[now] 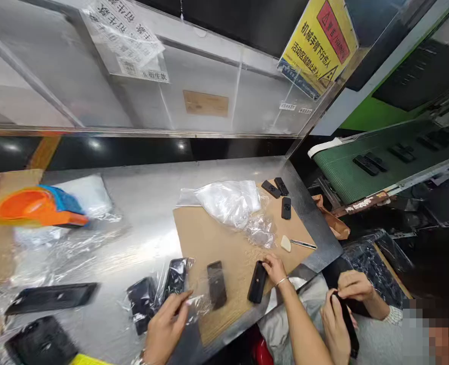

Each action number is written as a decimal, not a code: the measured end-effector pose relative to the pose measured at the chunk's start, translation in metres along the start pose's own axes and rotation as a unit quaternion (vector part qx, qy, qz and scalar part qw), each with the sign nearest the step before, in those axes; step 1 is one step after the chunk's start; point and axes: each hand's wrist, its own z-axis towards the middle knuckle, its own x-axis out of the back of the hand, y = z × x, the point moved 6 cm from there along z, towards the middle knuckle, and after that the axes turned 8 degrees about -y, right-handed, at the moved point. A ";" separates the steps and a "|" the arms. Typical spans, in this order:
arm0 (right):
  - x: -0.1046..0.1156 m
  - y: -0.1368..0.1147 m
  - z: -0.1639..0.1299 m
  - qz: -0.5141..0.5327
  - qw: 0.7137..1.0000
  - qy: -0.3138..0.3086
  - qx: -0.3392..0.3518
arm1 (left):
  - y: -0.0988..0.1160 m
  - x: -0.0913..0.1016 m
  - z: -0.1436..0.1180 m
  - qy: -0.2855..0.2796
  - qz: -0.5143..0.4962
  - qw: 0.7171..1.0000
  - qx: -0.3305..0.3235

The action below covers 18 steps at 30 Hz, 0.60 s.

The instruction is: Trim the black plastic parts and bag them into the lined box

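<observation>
My left hand [166, 324] is at the lower middle, thumb and forefinger drawn together at the edge of a clear plastic bag [199, 305]. Right beside that bag lies a dark, flat rectangular part [217, 285] on the cardboard sheet [194, 228]. Two more black parts in clear wrapping, one [176, 278] upper and one [141, 303] lower, are just left of my fingers on the metal table. My right hand [274, 268] has its fingers closed on the upper end of a long black plastic part [257, 282], near the cardboard's front edge.
A co-worker's hands [340, 317] hold a black part at right. Small black pieces [286, 208], a pen-like tool [303, 244] and crumpled bags [228, 203] lie on the cardboard. Orange scoops [38, 205] and black trays [53, 298] are left. A green conveyor [346, 172] runs behind.
</observation>
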 end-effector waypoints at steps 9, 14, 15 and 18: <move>-0.003 0.007 -0.003 0.029 1.000 0.010 -0.006 | 0.006 0.005 0.002 -0.005 -0.023 1.000 0.011; -0.004 0.009 -0.005 0.061 0.998 0.029 -0.016 | 0.008 0.000 0.000 -0.012 -0.015 1.000 -0.001; -0.004 0.010 -0.005 0.068 0.997 0.032 -0.018 | 0.009 -0.004 -0.001 -0.015 -0.009 1.000 -0.007; -0.006 0.011 -0.006 0.095 0.994 0.038 -0.028 | 0.025 -0.031 0.002 -0.080 0.011 0.997 -0.018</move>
